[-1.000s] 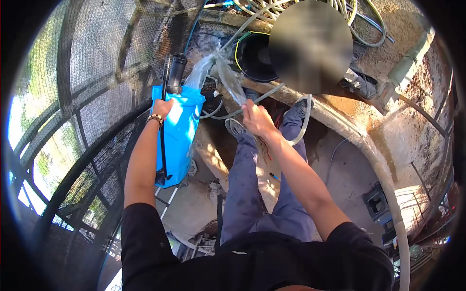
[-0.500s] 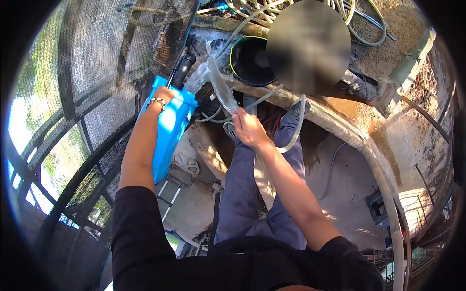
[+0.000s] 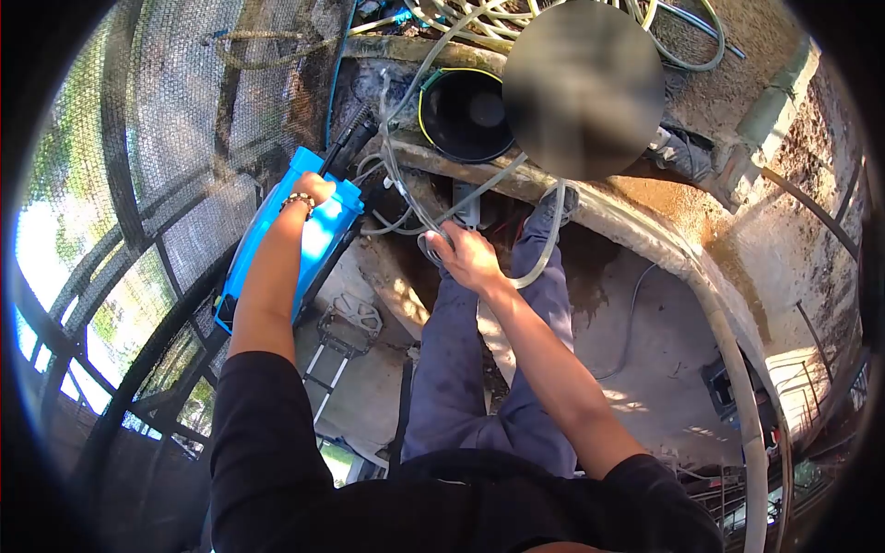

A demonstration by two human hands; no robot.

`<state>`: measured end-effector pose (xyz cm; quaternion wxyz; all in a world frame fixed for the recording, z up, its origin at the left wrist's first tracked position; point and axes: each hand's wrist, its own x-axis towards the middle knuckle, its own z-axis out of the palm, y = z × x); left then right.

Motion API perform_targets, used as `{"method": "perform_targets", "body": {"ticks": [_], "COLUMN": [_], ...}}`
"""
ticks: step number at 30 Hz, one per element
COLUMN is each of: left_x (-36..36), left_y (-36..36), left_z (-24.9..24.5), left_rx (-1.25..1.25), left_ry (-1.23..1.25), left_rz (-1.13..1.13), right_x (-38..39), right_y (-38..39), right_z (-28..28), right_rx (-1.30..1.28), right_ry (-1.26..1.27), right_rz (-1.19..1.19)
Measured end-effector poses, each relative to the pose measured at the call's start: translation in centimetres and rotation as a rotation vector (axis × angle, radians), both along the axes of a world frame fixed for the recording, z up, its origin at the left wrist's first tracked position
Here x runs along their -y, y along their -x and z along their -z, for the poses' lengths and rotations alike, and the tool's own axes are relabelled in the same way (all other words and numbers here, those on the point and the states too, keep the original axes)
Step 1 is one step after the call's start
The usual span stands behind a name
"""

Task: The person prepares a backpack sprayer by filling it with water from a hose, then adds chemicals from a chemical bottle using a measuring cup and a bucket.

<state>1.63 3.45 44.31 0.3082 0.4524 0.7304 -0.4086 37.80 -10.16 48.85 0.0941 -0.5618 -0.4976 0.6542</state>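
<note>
My left hand (image 3: 315, 190), with a beaded bracelet at the wrist, is closed at the top of a blue plastic tank (image 3: 263, 241). The exact grip is hidden by the back of the hand. A black rod-like fitting (image 3: 348, 146) sticks up from the tank beside that hand. The tank leans, its upper end toward the concrete ledge. My right hand (image 3: 472, 261) is wrapped round a pale hose (image 3: 539, 269) that loops down past my leg. From this hand a thin clear stream (image 3: 395, 157) runs up and leftward over the ledge.
A black bucket (image 3: 466, 115) with a yellow rim stands beyond my feet, on the concrete ledge (image 3: 636, 214). Coiled hoses (image 3: 461, 20) lie at the back. Mesh netting (image 3: 175, 101) hangs on the left. A metal pedal-like part (image 3: 355, 318) lies below the tank.
The tank has swung lower and left, its bottom end away from my legs. Water splashing at its mouth is gone, and the stream from my right hand looks thinner.
</note>
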Motion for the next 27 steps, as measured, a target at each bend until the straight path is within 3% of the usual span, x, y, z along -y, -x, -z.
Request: {"method": "perform_targets", "body": {"ticks": [3,6,8,10,13,15,18,22,27], "left_x": [0.5,1.4,2.7,4.7,9.8,12.3,15.5,16.5,16.0], "left_y": [0.1,0.2,1.3,2.3,3.2,2.7,5.4,3.0,0.7], "left_z": [-1.2,-3.4,-5.6,-9.0,-12.1,-13.9,-14.3,-17.0,-16.6], "left_rx": [0.053,-0.002,0.109,0.266,0.369,0.465,0.716,0.918,1.157], "left_ry": [-0.076,-0.167,-0.25,-0.308,-0.607,-0.746,-0.737,-1.008,-1.201], "left_rz": [0.018,-0.15,-0.129,-0.17,-0.4,-0.578,-0.688,-0.988,-1.347], "right_x": [0.6,0.4,1.7,1.4,1.0,-0.2,-0.8,-2.4,-3.9], "right_y": [0.0,-0.1,0.2,0.0,0.5,0.4,0.6,0.8,1.4], "right_z": [0.5,0.4,2.2,2.3,2.1,0.5,0.1,-0.9,-1.3], "right_rx": [-0.025,-0.066,-0.22,-0.26,-0.208,-0.204,-0.276,-0.277,-0.247], "right_ry": [0.057,0.118,0.051,0.0,-0.086,0.04,0.135,0.072,0.083], "right_rz": [-0.016,0.054,0.181,0.124,0.136,0.247,0.427,0.465,0.469]}}
